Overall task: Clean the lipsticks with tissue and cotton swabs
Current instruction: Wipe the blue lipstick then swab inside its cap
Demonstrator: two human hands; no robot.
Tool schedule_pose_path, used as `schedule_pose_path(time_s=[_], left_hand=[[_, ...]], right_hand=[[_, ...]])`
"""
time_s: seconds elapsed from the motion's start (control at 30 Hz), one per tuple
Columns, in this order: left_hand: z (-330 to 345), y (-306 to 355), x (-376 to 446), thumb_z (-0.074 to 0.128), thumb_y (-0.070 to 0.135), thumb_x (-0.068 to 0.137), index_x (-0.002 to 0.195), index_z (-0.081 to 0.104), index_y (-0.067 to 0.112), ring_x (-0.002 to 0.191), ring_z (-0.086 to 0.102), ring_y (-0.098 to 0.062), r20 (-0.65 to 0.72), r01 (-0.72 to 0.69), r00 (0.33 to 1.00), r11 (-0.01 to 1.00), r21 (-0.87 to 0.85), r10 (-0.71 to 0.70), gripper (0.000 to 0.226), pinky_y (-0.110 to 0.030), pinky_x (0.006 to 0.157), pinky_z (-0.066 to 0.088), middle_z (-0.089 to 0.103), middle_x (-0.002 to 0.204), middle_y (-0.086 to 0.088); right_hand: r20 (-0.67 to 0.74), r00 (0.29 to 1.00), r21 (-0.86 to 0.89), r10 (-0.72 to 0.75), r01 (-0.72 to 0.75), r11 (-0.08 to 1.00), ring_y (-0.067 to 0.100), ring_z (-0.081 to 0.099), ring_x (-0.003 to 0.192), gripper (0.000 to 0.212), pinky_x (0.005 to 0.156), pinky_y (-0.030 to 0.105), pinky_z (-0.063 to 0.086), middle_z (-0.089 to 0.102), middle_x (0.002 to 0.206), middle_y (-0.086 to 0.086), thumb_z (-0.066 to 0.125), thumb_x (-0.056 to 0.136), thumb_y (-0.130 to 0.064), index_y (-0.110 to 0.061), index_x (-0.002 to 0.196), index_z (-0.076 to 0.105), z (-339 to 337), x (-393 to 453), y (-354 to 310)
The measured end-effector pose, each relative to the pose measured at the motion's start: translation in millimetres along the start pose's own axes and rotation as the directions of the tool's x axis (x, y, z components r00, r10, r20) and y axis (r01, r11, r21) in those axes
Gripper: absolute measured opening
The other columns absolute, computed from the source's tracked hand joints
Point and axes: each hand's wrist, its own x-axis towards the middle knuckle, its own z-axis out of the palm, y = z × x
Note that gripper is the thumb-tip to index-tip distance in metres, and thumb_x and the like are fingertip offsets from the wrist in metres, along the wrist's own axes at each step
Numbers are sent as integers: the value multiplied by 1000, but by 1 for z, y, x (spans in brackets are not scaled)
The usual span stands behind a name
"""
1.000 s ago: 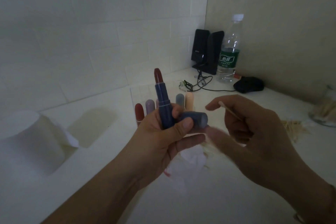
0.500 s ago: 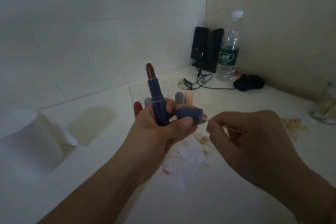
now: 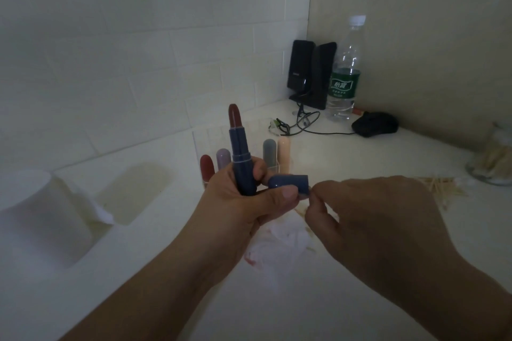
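Note:
My left hand (image 3: 243, 205) grips a blue lipstick (image 3: 241, 158) upright, its dark red tip bare, and pinches the blue cap (image 3: 289, 183) sideways under the thumb. My right hand (image 3: 374, 219) has its curled fingertips right at the cap's open end; the cotton swab it held a moment ago is hidden there. A crumpled tissue (image 3: 282, 241) with red smears lies on the counter below both hands. A white tissue roll (image 3: 41, 216) stands at the left.
Several capped lipsticks (image 3: 277, 152) stand in a clear holder behind my left hand. A swab jar (image 3: 496, 163) and loose swabs (image 3: 440, 188) lie at the right. Black speakers (image 3: 310, 72), a water bottle (image 3: 346, 69), cables and a black mouse (image 3: 374, 124) fill the far corner.
My right hand brought the swab from above down to the cap's open end, pushing it in until the swab is hidden. My left hand raised the lipstick slightly.

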Motion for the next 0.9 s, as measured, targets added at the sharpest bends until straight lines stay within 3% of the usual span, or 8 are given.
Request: schedule_pose_path(time_s=[0.1, 0.2, 0.33, 0.43, 0.5, 0.6, 0.7, 0.9], left_hand=[[1, -2, 0, 83, 5, 50, 61, 58, 24, 110, 59, -45, -29, 22, 999, 1000, 21, -21, 33, -47, 92, 54, 56, 76, -7], [2, -2, 0, 77, 2, 56, 62, 57, 21, 101, 62, -42, -31, 29, 999, 999, -23, -29, 28, -48, 93, 54, 55, 74, -7], [3, -3, -1, 83, 7, 51, 61, 57, 22, 108, 59, -47, -56, 36, 998, 999, 25, -35, 31, -49, 94, 53, 55, 78, -10], [3, -3, -1, 79, 7, 53, 59, 57, 25, 110, 56, -47, -76, -2, 997, 998, 67, 8, 29, -54, 96, 50, 56, 73, -4], [2, -3, -1, 76, 6, 55, 60, 57, 27, 107, 59, -44, -72, -28, 997, 995, 95, 35, 29, -55, 98, 48, 58, 72, -3], [1, -4, 0, 79, 5, 55, 63, 58, 30, 108, 61, -40, -45, -34, 998, 993, 114, 39, 33, -56, 101, 45, 64, 82, -9], [0, -5, 2, 77, 3, 59, 70, 56, 26, 109, 63, -37, -27, -43, 999, 990, 136, 47, 33, -56, 104, 41, 66, 97, -22], [1, -6, 3, 74, 0, 58, 69, 56, 26, 107, 64, -34, -29, -53, 998, 992, 115, 56, 34, -55, 106, 39, 67, 78, -3]], right_hand=[[54, 998, 14, -24, 24, 1000, 12, 25, 29, 23, 31, 14, 25, 40, 35, -6, 70, 62, -19, -21, 48, 52, 7, -4, 0], [72, 997, 39, 11, -14, 999, 15, 38, 28, 13, 27, 23, 32, 41, 38, -6, 62, 58, -23, -21, 51, 51, 12, -6, -1], [72, 997, 11, 16, -17, 1000, 11, 31, 26, 21, 34, 12, 16, 39, 36, -9, 70, 54, -26, -22, 49, 49, 13, -5, 1], [93, 996, 22, -4, 2, 1000, 14, 36, 24, 29, 31, 16, 20, 39, 33, -7, 78, 47, -21, -20, 45, 49, 9, -4, -4], [101, 995, 72, 20, -27, 997, 9, 30, 22, 23, 28, 15, 22, 34, 32, -8, 69, 52, -24, -21, 42, 48, 7, -3, -7], [117, 987, 116, 107, -121, 986, -2, 5, 32, 27, 43, 8, 3, 19, 37, -10, 57, 72, -35, -24, 48, 52, 7, -4, -4], [105, 981, 130, 162, -175, 976, 0, 3, 32, 31, 47, 7, 1, 18, 40, -10, 47, 78, -38, -27, 49, 51, 8, -4, -3], [75, 978, 52, 193, -197, 979, 1, -3, 34, 30, 51, 6, -3, 16, 42, -11, 60, 76, -35, -27, 47, 53, 8, -3, -7]])
